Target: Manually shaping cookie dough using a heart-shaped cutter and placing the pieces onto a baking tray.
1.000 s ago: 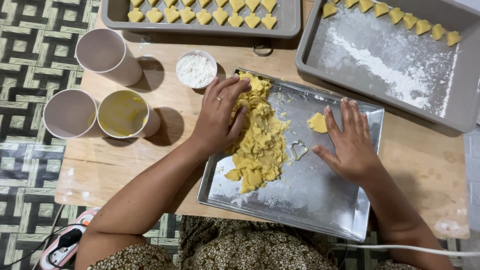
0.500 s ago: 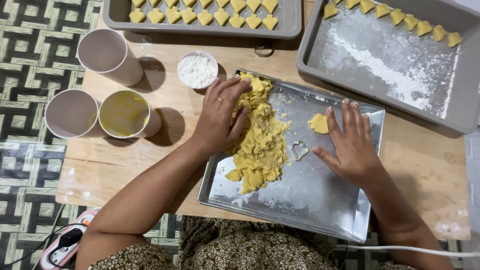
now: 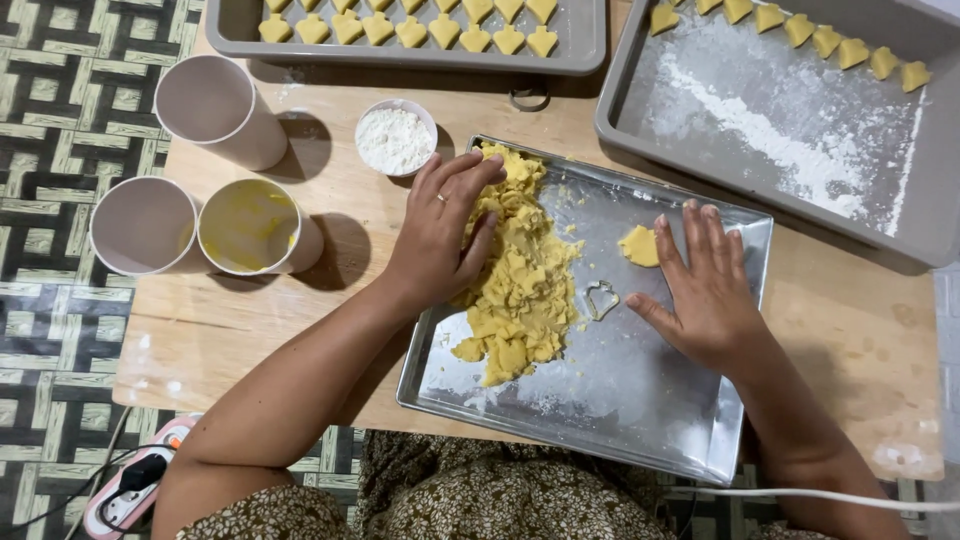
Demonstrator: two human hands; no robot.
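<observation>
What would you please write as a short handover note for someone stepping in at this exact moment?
Left hand: flat on the crumbly yellow dough pile, pressing it on the shiny metal tray.
Right hand: flat on the tray, open, beside one small dough piece; metal heart-shaped cutter lies between the hands.
Done: cut yellow shapes line the two grey baking pans.
Left: most dough is uncut; the floured pan has room.
</observation>
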